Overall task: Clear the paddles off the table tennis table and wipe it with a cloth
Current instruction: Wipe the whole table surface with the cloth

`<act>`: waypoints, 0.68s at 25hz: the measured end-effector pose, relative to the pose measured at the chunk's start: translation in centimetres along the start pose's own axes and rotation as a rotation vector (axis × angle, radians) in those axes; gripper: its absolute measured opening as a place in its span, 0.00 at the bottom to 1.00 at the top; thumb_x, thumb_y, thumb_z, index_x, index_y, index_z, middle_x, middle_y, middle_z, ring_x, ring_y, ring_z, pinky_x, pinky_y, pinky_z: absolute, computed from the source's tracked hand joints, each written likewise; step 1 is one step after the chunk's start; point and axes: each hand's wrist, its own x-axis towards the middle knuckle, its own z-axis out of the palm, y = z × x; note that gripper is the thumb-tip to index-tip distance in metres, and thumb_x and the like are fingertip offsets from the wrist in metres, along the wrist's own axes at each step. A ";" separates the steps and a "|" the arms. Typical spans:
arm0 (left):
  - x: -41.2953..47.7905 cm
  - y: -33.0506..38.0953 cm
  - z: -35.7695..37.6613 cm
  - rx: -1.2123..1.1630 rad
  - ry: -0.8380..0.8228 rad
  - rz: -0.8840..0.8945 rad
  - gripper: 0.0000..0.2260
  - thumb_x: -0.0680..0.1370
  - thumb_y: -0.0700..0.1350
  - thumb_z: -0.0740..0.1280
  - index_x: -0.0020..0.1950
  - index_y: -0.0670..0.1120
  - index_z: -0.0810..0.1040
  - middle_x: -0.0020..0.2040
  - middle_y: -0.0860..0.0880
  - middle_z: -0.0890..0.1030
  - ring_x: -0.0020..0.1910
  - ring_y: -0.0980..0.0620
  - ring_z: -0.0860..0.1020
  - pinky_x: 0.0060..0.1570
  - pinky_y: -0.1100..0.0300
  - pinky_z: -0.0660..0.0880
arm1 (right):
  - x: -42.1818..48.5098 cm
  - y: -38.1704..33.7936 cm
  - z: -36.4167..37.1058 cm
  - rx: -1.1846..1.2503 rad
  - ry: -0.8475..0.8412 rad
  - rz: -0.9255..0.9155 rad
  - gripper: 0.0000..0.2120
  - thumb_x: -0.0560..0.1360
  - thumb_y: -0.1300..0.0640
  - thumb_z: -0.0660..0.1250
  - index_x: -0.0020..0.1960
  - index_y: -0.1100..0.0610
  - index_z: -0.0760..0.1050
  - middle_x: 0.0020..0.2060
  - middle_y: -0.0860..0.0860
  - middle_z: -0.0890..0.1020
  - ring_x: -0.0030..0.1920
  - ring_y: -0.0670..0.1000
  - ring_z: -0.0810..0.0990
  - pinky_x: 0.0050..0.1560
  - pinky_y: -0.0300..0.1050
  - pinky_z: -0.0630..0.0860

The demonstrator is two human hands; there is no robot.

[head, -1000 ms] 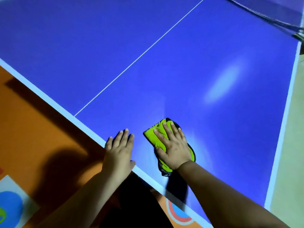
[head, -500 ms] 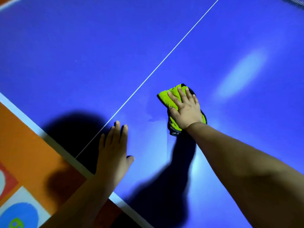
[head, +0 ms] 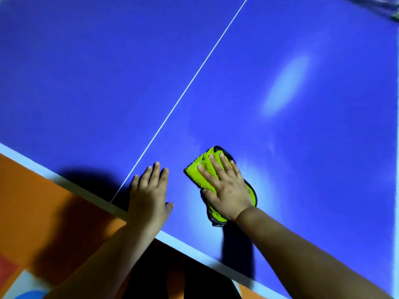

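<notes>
The blue table tennis table fills most of the view, with a thin white centre line running up it. My right hand lies flat with straight fingers on a folded lime-green cloth with a dark edge, pressing it onto the table near the front edge. My left hand rests flat on the table just left of the cloth, beside the foot of the centre line. No paddles are in view.
The table's white front border runs diagonally from the left edge down to the lower right. Below it lies an orange floor mat with coloured shapes. A blurred bit of the net shows at the top right.
My right hand has drawn the cloth back from further up the table toward the front edge. My left hand has stayed flat near the centre line's foot.
</notes>
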 end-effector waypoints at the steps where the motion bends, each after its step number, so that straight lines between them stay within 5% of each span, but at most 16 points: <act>1: -0.6 -0.3 0.0 0.002 0.011 0.022 0.45 0.47 0.49 0.83 0.62 0.40 0.76 0.65 0.39 0.74 0.61 0.39 0.75 0.56 0.39 0.70 | -2.0 -1.3 0.3 0.002 0.000 -0.004 0.29 0.76 0.42 0.57 0.76 0.41 0.55 0.77 0.51 0.55 0.78 0.56 0.48 0.75 0.54 0.44; 9: -4.1 -5.9 -1.5 0.024 -0.055 0.057 0.45 0.44 0.49 0.83 0.60 0.39 0.78 0.63 0.39 0.76 0.60 0.40 0.76 0.56 0.40 0.71 | -12.0 -8.9 2.0 -0.002 0.009 0.077 0.30 0.75 0.41 0.59 0.76 0.41 0.57 0.77 0.52 0.57 0.77 0.58 0.51 0.71 0.60 0.53; 12: -2.8 -8.5 -2.7 0.045 -0.082 -0.030 0.48 0.45 0.50 0.83 0.62 0.37 0.76 0.65 0.37 0.74 0.62 0.39 0.75 0.57 0.38 0.70 | -8.1 -8.0 1.1 -0.001 0.003 0.045 0.29 0.75 0.41 0.58 0.75 0.40 0.58 0.77 0.51 0.58 0.77 0.58 0.51 0.73 0.58 0.50; 17: -1.3 -8.5 -3.9 0.024 -0.179 -0.059 0.48 0.63 0.59 0.75 0.75 0.43 0.56 0.77 0.45 0.54 0.75 0.49 0.56 0.70 0.52 0.55 | 2.6 -4.7 0.1 -0.010 -0.010 -0.003 0.29 0.74 0.41 0.57 0.74 0.40 0.59 0.76 0.51 0.59 0.76 0.58 0.54 0.74 0.56 0.48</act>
